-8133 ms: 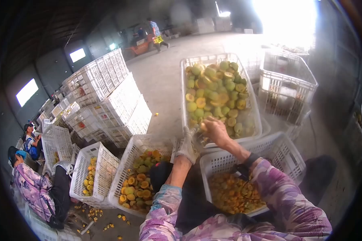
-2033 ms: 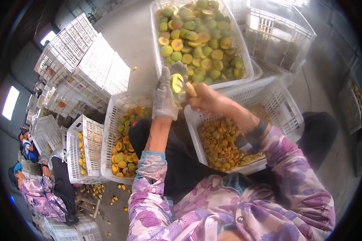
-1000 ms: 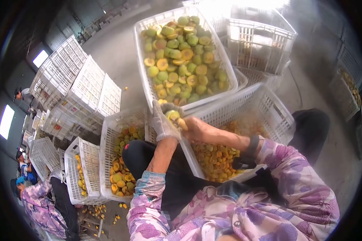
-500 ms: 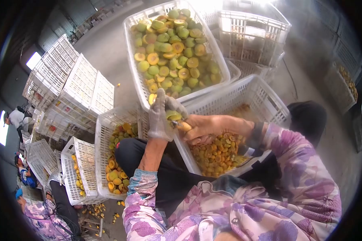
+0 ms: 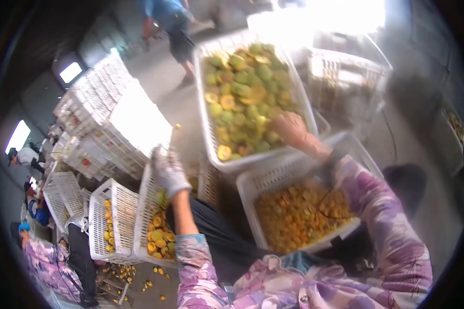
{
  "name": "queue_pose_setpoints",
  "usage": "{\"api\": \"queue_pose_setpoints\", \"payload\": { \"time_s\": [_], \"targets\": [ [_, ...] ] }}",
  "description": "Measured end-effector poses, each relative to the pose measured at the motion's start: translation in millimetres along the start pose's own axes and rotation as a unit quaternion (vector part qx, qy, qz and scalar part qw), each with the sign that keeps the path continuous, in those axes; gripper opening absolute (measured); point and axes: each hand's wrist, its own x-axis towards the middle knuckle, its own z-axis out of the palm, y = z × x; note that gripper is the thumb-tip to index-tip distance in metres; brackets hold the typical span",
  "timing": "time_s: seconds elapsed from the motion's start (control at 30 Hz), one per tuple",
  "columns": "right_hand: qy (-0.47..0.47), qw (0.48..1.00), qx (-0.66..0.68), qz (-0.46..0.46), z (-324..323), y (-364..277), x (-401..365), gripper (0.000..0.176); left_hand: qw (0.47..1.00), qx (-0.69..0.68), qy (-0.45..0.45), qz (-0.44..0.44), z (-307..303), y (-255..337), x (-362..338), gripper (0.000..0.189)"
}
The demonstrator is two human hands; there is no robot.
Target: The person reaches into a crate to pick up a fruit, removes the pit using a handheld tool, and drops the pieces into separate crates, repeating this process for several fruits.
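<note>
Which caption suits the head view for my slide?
Gloved left hand over a lower crate of yellow fruit halves; bare right hand over a raised crate of greenish fruit.

Over the fruit crate (image 5: 252,160), the right hand (image 5: 290,130) is blurred, its grip unclear. Left of that crate, the gloved left hand (image 5: 169,171) blurs too. Beyond the crate, the top edge cuts off a person (image 5: 178,34).

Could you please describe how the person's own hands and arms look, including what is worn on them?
The left hand wears a pale grey glove; the right hand is bare, with a dark band at its wrist. Both sleeves have a floral print in purple, pink and white, and the left one ends in a bluish cuff.
</note>
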Motion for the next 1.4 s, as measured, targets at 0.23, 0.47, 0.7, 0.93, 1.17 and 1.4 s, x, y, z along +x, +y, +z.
{"api": "queue_pose_setpoints", "payload": {
  "time_s": [0.23,0.47,0.7,0.93,1.17,1.4],
  "targets": [
    [0.025,0.996,0.029,0.078,28,-18,16,0.026,0.972,-0.205,-0.113,-0.005,26,53,-26,0.032],
    [0.069,0.995,0.019,0.076,58,20,1,0.025,0.896,-0.308,-0.236,-0.216,22,85,-37,0.030],
    [-0.066,0.940,0.278,0.186,0,-9,3,0.028,0.755,-0.424,-0.354,-0.354,38,90,-46,0.040],
    [-0.106,0.773,0.588,0.213,-19,-121,-8,0.013,0.534,-0.616,-0.399,-0.421,79,75,-68,0.056],
    [0.104,0.893,0.419,0.129,2,-139,7,0.012,0.906,-0.332,-0.260,0.029,54,59,-51,0.047],
    [-0.163,0.647,0.725,0.170,-22,-129,-41,0.015,0.753,-0.521,-0.377,-0.138,41,70,-49,0.045]
  ]
}}
